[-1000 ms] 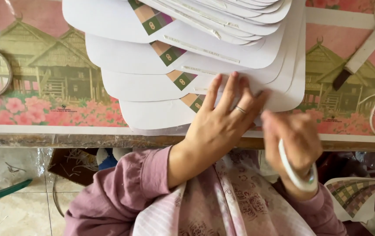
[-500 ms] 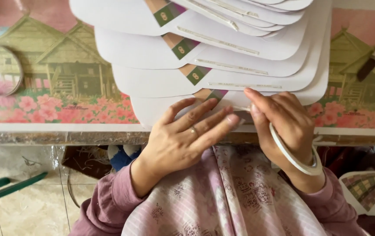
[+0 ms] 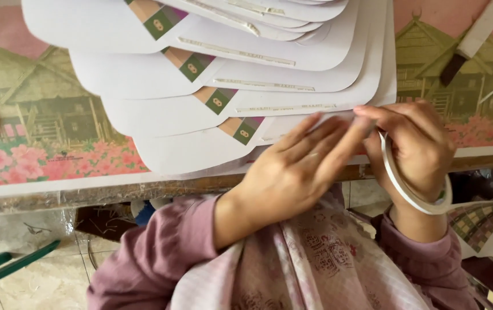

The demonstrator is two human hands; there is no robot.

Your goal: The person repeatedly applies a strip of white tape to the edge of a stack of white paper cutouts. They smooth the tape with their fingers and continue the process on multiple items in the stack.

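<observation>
With several white card sheets (image 3: 212, 80) already fanned out on the table (image 3: 57, 192), the left hand (image 3: 292, 166) lies flat, fingers straight, on the nearest sheet, while the right hand (image 3: 416, 143) pinches its edge, a tape roll (image 3: 410, 189) looped round its wrist.

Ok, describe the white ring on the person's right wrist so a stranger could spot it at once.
Start at the fanned stack of white card sheets on the picture-covered table. At its lower right edge the right hand meets the left hand. Looped round that right hand's wrist is the tape ring: thin, white, round, unlike the flat sheets.
</observation>
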